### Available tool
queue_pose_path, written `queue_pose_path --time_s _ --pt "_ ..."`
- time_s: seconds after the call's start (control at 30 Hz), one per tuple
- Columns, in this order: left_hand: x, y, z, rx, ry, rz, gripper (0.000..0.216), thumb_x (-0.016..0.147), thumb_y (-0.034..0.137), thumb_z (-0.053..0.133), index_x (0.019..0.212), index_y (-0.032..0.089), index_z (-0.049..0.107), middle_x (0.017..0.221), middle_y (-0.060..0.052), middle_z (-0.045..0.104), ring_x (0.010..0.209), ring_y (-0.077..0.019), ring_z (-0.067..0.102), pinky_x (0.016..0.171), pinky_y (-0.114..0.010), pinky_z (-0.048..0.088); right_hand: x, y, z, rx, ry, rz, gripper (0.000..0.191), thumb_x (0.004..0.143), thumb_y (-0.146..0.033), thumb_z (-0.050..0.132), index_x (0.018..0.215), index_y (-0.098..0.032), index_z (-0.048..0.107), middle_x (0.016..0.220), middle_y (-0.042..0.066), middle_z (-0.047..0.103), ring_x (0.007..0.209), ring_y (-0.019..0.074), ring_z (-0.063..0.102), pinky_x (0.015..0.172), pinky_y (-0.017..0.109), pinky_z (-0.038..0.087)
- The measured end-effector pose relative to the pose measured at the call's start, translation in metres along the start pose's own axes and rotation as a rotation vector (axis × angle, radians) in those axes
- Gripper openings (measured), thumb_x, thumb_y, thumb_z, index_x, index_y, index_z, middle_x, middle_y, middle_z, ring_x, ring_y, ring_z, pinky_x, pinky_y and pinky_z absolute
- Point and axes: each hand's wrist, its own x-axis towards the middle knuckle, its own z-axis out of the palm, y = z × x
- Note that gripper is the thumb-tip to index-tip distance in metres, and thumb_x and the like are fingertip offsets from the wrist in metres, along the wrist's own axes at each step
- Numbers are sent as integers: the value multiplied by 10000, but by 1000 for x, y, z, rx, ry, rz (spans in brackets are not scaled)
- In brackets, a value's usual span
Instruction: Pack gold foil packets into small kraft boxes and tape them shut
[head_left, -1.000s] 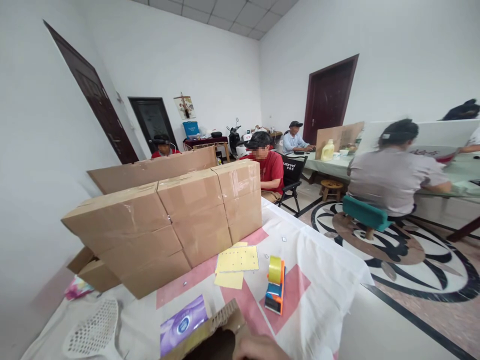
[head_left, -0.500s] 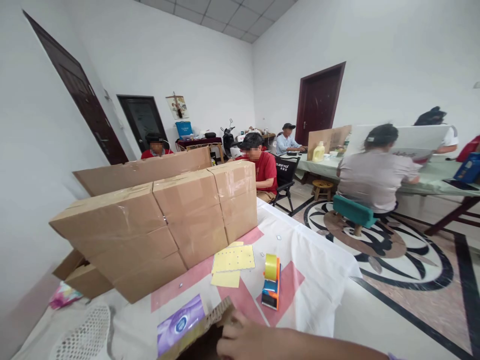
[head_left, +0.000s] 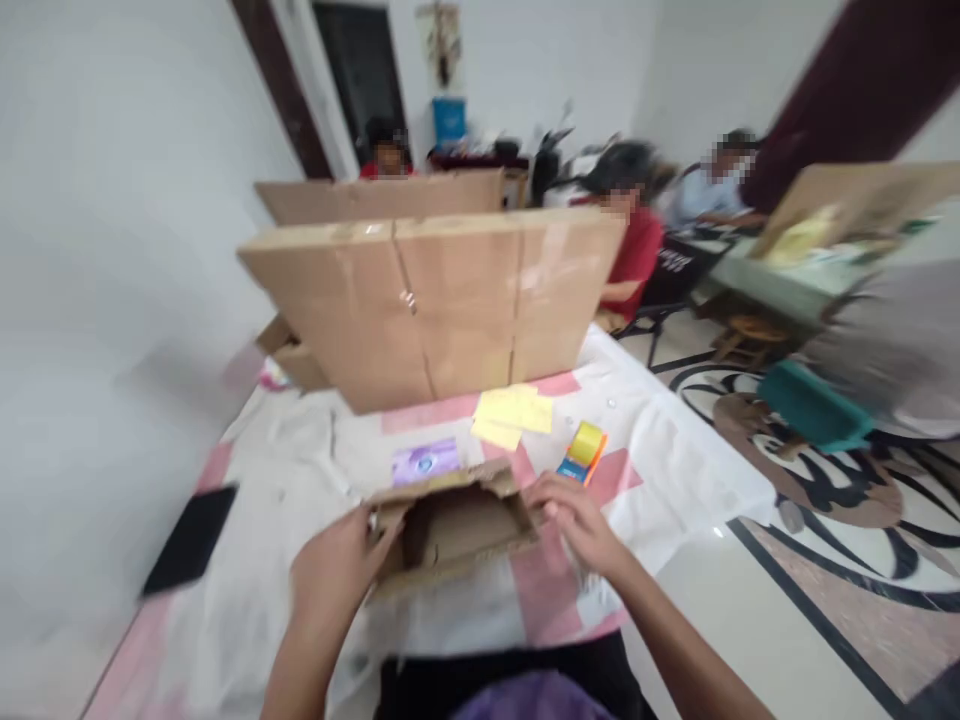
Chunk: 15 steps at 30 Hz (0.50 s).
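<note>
A small open cardboard box (head_left: pixel 452 524) lies on the white and pink tablecloth (head_left: pixel 247 610) in front of me. My left hand (head_left: pixel 335 566) grips the box's left end, fingers curled round its edge. My right hand (head_left: pixel 576 518) rests at the box's right flap, fingers bent against the cardboard. The picture is smeared by motion.
A wall of taped brown cartons (head_left: pixel 442 300) stands behind the box. Yellow sheets (head_left: pixel 516 412), a yellow tape dispenser (head_left: pixel 583 450) and a purple packet (head_left: pixel 425 461) lie between. A black phone (head_left: pixel 191 537) lies at the left. Several people sit at tables beyond.
The camera has tipped down and swung, so the box and both hands now show. My left hand has come into view on the box's left end.
</note>
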Motion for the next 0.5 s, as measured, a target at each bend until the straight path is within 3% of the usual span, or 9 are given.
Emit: queue_pose_path --time_s 0.1,0.2,0.3,0.4,0.47,0.5 --pt "3 11 -6 57 43 -54 469 971 522 320 961 210 670 902 -117 764 853 -320 723 652 -344 413 10 28 -2 77 210 80 272 999 -409 521 922 -223 704 894 62 642 892 221 641 790 363 494" --pt "5 -1 5 -47 66 -109 521 966 551 300 691 209 580 739 -108 706 722 -258 669 586 -316 334 25 64 2 159 305 168 293 1023 -423 419 1155 -245 609 946 51 619 751 180 647 604 298 495" --pt "-1 -23 20 -228 126 -102 515 917 597 330 570 234 446 595 -67 611 600 -201 565 567 -310 314 48 92 15 38 157 141 418 1030 -468 338 1352 -250 492 1089 109 614 838 196 662 597 302 531" --pt "-9 -45 33 -396 154 -114 525 848 664 376 531 248 421 515 -35 554 566 -191 526 571 -307 346 79 103 38 -73 -18 78 630 848 -520 697 1393 -257 521 1341 140 567 1158 266 609 929 429 561" --pt "-15 -58 38 -441 144 -147 542 796 709 415 505 252 431 493 -32 551 571 -206 540 574 -310 378 100 101 59 -163 -191 13 873 646 -474 896 1415 -262 541 1439 132 532 1324 325 509 1127 502 430" --pt "-19 -63 40 -435 141 -169 549 776 727 434 496 255 435 484 -30 549 566 -215 546 571 -314 392 109 99 70 -281 -358 -49 918 669 -468 892 1468 -256 492 1501 151 474 1383 357 445 1161 546 370"
